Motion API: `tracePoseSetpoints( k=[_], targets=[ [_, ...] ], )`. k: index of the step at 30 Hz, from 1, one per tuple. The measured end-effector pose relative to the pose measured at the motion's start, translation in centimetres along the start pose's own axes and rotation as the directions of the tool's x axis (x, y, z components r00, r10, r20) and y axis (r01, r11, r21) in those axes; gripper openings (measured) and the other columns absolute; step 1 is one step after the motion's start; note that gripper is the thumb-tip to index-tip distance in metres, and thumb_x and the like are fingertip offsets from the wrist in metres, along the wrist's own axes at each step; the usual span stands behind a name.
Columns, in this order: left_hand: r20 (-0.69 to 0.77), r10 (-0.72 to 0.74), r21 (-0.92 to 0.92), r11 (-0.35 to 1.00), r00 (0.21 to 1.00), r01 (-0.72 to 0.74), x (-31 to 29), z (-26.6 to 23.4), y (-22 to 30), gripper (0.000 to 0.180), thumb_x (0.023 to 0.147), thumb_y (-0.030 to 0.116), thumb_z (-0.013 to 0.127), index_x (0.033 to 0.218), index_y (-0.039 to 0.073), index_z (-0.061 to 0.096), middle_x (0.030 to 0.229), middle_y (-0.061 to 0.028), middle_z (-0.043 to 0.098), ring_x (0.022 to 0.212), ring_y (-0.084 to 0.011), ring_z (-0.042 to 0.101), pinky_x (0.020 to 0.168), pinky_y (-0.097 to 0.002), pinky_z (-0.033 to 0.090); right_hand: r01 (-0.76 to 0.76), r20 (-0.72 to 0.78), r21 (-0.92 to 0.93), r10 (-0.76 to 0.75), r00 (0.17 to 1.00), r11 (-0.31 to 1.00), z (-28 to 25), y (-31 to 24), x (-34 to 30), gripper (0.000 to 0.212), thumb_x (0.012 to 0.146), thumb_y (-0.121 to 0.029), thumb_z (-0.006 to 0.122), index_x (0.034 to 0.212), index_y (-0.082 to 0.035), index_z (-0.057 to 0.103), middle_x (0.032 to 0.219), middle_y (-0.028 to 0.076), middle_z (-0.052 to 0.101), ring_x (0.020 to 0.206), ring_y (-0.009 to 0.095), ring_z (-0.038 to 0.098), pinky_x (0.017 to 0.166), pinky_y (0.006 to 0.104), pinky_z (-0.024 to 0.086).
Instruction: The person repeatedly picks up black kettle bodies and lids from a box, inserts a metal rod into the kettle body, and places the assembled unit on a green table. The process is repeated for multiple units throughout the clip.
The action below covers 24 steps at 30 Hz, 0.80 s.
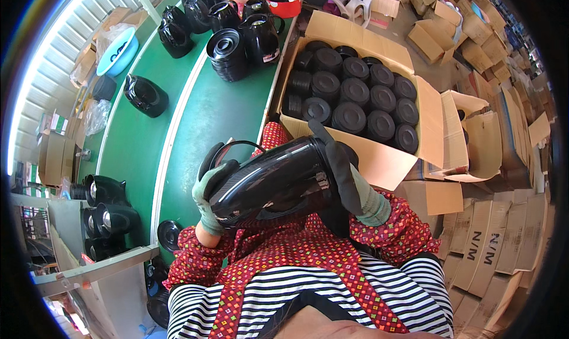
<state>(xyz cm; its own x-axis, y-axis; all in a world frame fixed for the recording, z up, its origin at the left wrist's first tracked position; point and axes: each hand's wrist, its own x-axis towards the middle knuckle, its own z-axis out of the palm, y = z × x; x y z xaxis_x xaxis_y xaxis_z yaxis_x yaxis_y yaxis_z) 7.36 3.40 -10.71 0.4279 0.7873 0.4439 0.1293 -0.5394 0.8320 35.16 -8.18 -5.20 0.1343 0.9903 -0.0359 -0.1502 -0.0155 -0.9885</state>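
A glossy black jug [278,185] lies tilted across my lap, held up between both gloved hands. My left hand [212,182] is closed round its left end, beside the thin curved handle. At the wider right end, my right hand [348,176] presses its palm and fingers against the jug's rim and side. A round dark part shows just behind the right fingers, mostly hidden. Stacks of ribbed black round discs [354,93] fill the open carton [332,27] just beyond my right hand.
Ahead and left runs a green conveyor belt [207,125]. One jug [146,96] lies on it; several stand farther back beside a disc stack [226,54]. More jugs [115,218] rest near a metal frame [98,274] at left. Cartons [486,244] crowd the right side.
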Motion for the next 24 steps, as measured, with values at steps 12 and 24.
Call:
tracePoseSetpoints(
  k=[12, 24],
  targets=[
    [-0.083, 0.006, -0.194, 0.981, 0.997, -0.022, -0.5, 1.7, -0.9, 0.033, 0.084, 0.006, 0.084, 0.113, -0.004, 0.074, 0.109, -0.0174, 0.078, 0.096, -0.0251, 0.075, 0.085, -0.0369, 0.060, 0.247, -0.161, -0.193, -0.279, 0.947, 0.950, 0.5, 3.0, -1.9, 0.059, 0.116, -0.037, 0.036, 0.155, 0.006, 0.047, 0.145, 0.017, 0.059, 0.132, 0.026, 0.059, 0.115, 0.0339, 0.043],
    [0.700, -0.122, -0.540, 0.553, 0.703, 0.634, -3.0, 3.9, -4.0, 0.059, 0.087, 0.010, 0.086, 0.140, -0.003, 0.062, 0.132, -0.0158, 0.070, 0.117, -0.0253, 0.071, 0.105, -0.0393, 0.056, 0.609, 0.276, -0.513, -0.556, 0.784, 0.605, 0.4, -1.0, -1.2, 0.064, 0.094, -0.028, 0.066, 0.150, 0.000, 0.055, 0.156, 0.029, 0.044, 0.142, 0.049, 0.045, 0.120, 0.0561, 0.034]
  ],
)
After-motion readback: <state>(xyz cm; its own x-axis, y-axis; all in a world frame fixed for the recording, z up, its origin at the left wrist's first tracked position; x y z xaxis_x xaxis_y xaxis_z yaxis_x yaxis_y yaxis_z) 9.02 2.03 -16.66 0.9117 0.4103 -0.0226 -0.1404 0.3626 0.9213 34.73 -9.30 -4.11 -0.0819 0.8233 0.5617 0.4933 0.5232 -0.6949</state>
